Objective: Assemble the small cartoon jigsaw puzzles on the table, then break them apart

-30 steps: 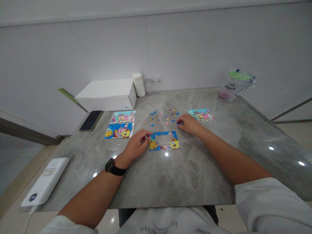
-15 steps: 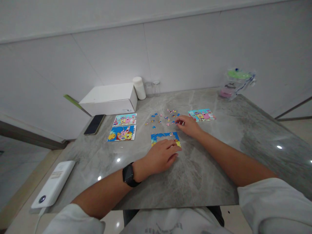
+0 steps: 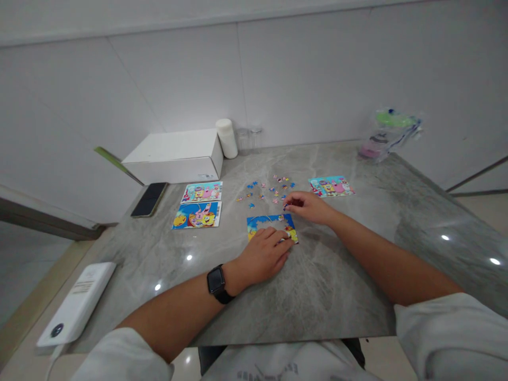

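Observation:
My left hand (image 3: 268, 254) lies flat over the lower part of a partly assembled jigsaw puzzle (image 3: 292, 223), fingers stretched out. The puzzle has a blue and yellow border, with grey showing through the middle. Just beyond its upper right corner, my right hand (image 3: 307, 206) pinches a small dark-blue puzzle piece (image 3: 284, 207) between thumb and fingertips. Several loose puzzle pieces (image 3: 276, 193) are scattered on the table behind the puzzle. The lower edge of the puzzle is hidden under my left hand.
Two cartoon picture cards (image 3: 197, 215) lie at the left, and a finished-looking cartoon picture (image 3: 332, 187) lies at the right. A phone (image 3: 150, 200), white box (image 3: 170, 159), white bottle (image 3: 226, 138), clear glasses (image 3: 255, 140), plastic bag (image 3: 387, 136) and white power bank (image 3: 77, 304) stand around the table.
My right hand has drawn back slightly from the loose pieces, with a piece in its fingertips. My left hand's fingers have flattened onto the puzzle. The camera view has shifted a little.

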### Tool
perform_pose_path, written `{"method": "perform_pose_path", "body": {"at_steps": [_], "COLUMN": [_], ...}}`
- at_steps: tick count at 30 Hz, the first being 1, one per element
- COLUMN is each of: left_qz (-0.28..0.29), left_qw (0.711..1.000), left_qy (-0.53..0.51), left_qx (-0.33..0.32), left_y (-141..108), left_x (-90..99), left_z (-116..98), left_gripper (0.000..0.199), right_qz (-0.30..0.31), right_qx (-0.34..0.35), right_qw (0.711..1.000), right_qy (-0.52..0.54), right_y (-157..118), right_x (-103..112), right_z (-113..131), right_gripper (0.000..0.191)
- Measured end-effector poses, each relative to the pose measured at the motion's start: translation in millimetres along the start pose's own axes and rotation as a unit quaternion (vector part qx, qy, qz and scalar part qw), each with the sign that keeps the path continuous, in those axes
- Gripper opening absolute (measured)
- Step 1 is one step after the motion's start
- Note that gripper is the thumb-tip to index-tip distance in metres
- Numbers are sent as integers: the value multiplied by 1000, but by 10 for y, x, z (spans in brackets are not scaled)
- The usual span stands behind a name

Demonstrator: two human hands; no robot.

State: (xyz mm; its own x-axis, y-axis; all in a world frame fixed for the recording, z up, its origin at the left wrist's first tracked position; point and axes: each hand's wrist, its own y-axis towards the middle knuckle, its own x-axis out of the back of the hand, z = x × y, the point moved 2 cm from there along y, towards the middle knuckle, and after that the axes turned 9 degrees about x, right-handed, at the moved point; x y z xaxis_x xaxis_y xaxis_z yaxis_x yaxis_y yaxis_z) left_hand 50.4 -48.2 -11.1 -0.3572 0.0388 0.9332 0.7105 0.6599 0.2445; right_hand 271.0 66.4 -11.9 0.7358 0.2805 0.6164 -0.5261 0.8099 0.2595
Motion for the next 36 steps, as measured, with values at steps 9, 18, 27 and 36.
{"method": "perform_pose_path", "body": {"at_steps": [9,18,27,36], "left_qz": [29,35,46,48], "left_qw": [1000,999,999,998], "left_qy": [5,14,20,24], "left_qx": [-10,1,13,14], "left_y": [-8,-4,0,-4], "left_x": [1,-15,-39,-69], "left_z": [-34,-31,-27,-9], "left_gripper": [34,39,46,44], "right_qz": [81,130,138,136], "right_qx": [-22,-46,-62,-66], "right_qw": [996,989,985,982], "right_qy": [-24,-59,-88,-114], "right_y": [-31,-73,-78,-71], "right_x": [73,6,-39,-73], "right_z": [108,69,48,78], "right_gripper": [25,22,19,16]}}
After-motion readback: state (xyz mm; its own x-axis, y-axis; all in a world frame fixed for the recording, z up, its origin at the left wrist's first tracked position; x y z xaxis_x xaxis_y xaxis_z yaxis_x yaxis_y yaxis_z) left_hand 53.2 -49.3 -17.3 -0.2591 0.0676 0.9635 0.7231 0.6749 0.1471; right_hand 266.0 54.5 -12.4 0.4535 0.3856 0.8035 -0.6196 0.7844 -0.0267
